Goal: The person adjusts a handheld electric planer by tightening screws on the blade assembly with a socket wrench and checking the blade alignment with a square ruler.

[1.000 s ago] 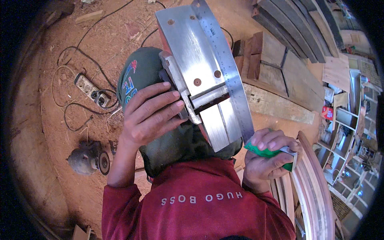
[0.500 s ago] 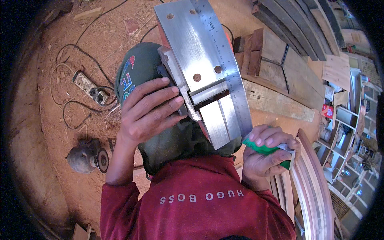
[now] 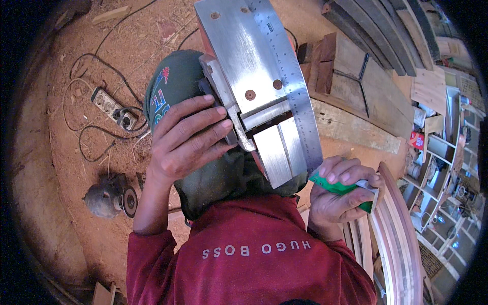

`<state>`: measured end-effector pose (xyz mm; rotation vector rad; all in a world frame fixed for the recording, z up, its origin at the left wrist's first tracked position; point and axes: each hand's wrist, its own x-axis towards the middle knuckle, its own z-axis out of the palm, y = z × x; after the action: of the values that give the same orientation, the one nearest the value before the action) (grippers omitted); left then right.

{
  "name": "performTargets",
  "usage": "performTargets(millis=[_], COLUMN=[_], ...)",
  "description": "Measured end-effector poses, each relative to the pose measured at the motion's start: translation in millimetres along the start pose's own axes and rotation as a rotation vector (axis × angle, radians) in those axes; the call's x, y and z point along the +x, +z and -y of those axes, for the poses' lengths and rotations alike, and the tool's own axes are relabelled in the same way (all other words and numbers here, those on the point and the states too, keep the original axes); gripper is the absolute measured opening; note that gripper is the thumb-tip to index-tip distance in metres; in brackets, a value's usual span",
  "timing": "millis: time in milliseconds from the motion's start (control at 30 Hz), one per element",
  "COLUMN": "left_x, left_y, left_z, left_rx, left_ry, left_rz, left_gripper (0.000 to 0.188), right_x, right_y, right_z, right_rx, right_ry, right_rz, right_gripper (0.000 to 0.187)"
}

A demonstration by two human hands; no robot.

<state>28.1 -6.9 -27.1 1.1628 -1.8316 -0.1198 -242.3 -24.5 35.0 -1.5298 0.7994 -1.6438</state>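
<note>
An upturned electric planer (image 3: pixel 239 61) rests across my lap, its shiny metal sole facing up and the blade slot showing between its two plates. My left hand (image 3: pixel 185 140) grips the planer's left side, fingers bent against the body. A marked steel blade lies lengthwise along the right edge of the sole; it appears to belong to a green-handled try square (image 3: pixel 300 112). Wrapped round the green handle, just past the planer's near end, is my right hand (image 3: pixel 343 190). The join between handle and blade is hard to make out.
On the dusty floor at left lie a power strip (image 3: pixel 113 108) with looping cables and an angle grinder (image 3: pixel 109 198). Stacked timber (image 3: pixel 371 84) fills the upper right. Curved wooden strips (image 3: pixel 399 239) stand at lower right, with a cluttered shelf (image 3: pixel 439 168) beyond.
The planer and both hands stay almost in place, with only a tiny shift in view. Both grips look the same.
</note>
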Motion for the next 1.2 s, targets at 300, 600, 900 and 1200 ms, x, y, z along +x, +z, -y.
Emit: performTargets(millis=[300, 600, 900, 1200], left_x=[3.3, 3.0, 1.6, 0.7], left_y=[-4.7, -5.9, -5.8, -3.0], left_z=[-5.9, -6.5, -8.5, -5.5], left_rx=[0.027, 0.067, 0.085, 0.094], left_ry=[0.0, 0.03, 0.051, 0.08], left_rz=[0.034, 0.055, 0.066, 0.04], left_gripper=[0.045, 0.039, 0.03, 0.032], right_x=[-1.7, -0.9, -0.9, -0.4], right_y=[0.2, -2.4, -1.0, 0.5], right_z=[-1.6, -1.0, 0.9, 2.8], right_rx=[-0.016, -0.005, -0.071, -0.089], right_ry=[0.005, 0.02, 0.03, 0.048], right_rz=[-0.018, 0.0, -0.021, -0.024], right_gripper=[0.038, 0.035, 0.035, 0.037])
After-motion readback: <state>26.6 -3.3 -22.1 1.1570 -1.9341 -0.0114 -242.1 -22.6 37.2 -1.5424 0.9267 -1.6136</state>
